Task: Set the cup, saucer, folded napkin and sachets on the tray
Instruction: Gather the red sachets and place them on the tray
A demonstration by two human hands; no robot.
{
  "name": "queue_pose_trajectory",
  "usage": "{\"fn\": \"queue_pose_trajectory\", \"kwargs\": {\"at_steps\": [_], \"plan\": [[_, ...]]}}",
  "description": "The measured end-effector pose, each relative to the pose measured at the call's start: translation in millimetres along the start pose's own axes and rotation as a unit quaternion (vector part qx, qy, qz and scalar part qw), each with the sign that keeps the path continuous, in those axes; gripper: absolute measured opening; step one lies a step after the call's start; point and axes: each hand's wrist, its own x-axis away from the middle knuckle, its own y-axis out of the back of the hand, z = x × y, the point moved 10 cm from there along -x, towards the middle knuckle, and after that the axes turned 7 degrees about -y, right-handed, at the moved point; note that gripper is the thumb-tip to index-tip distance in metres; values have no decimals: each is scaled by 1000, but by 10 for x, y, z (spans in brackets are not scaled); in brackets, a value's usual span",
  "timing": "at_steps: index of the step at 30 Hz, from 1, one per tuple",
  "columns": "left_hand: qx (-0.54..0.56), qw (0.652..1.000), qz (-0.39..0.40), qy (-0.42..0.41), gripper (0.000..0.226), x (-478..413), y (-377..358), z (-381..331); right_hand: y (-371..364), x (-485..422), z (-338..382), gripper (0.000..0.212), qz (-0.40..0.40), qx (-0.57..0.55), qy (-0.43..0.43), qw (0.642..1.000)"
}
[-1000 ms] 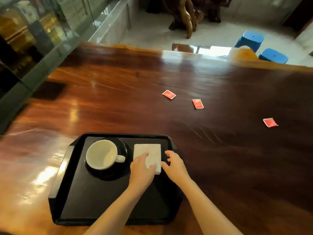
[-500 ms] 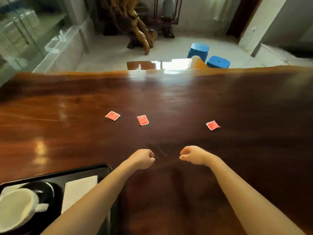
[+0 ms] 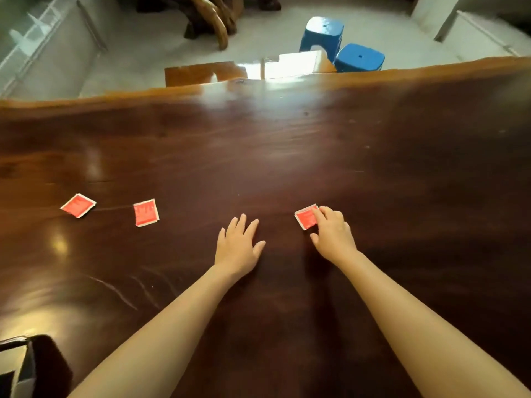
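Fingertips of the right hand (image 3: 333, 232) rest on the near right corner of one red sachet (image 3: 306, 217), the fingers bent down over it and the thumb spread out to the side near the table; whether the sachet is pinched or only touched I cannot tell, as it lies flat on the wood. Beside it, a little apart, the left hand (image 3: 238, 245) lies open with fingers spread, palm down on or just over the dark wooden table (image 3: 287, 156), holding nothing. Two more red sachets lie well to the left: the middle sachet (image 3: 146, 212) and, farther out, the left sachet (image 3: 78, 205) (both flat, white-edged, each turned at its own angle). A corner of the black tray (image 3: 17, 366) shows at the lower left edge, and what lies in it is out of view. Beyond the far edge of the table stand two blue stools (image 3: 342, 43) on a pale floor.
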Motion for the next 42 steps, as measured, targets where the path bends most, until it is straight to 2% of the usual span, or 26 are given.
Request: {"fn": "queue_pose_trajectory", "kwargs": {"at_steps": [4, 9, 12, 14, 15, 17, 19, 21, 23, 27, 31, 35, 37, 39, 42], "plan": [[-57, 998, -6, -4, 60, -128, -230, 184, -166, -221, -10, 50, -22, 7, 41, 999], [-99, 993, -59, -14, 64, -84, -283, 210, -93, -248, 44, 32, -133, -3, 95, 986], [-96, 994, -59, -12, 63, -94, -297, 222, -12, -212, 146, 16, -183, -27, 118, 976], [-84, 995, -57, -20, 62, -99, -283, 220, -15, -179, 285, 10, -165, -63, 140, 974], [-63, 996, -60, -26, 61, -87, -248, 211, -43, -160, 356, 13, -142, -88, 144, 975], [51, 995, -76, -29, 60, -66, -142, 238, -133, -117, 510, 21, -63, -162, 140, 975], [253, 964, -81, 2, 55, -3, -27, 332, -188, -26, 684, 23, 12, -249, 129, 960], [433, 896, -92, 21, 43, 102, 90, 413, -206, 74, 852, 20, 64, -310, 113, 942], [525, 843, -119, 14, 31, 236, 225, 477, -192, 155, 1045, 17, 93, -339, 110, 930], [592, 789, -161, 31, 20, 447, 400, 761, -130, 267, 1530, 11, 118, -343, 133, 923], [623, 757, -185, 71, 19, 668, 569, 1257, -153, 293, 2074, 10, 120, -346, 142, 920], [640, 719, -231, 141, 11, 948, 659, 1933, -294, 140, 2508, 27, 89, -395, 89, 910], [631, 709, -248, 193, 10, 1100, 641, 2347, -406, 74, 2822, 29, 47, -315, 97, 943], [628, 696, -261, 232, 4, 1237, 614, 2706, -584, 22, 3182, 37, 9, -170, 122, 978], [640, 667, -268, 270, 5, 1396, 573, 3102, -828, -3, 3654, 61, -39, -7, 142, 989]]}}
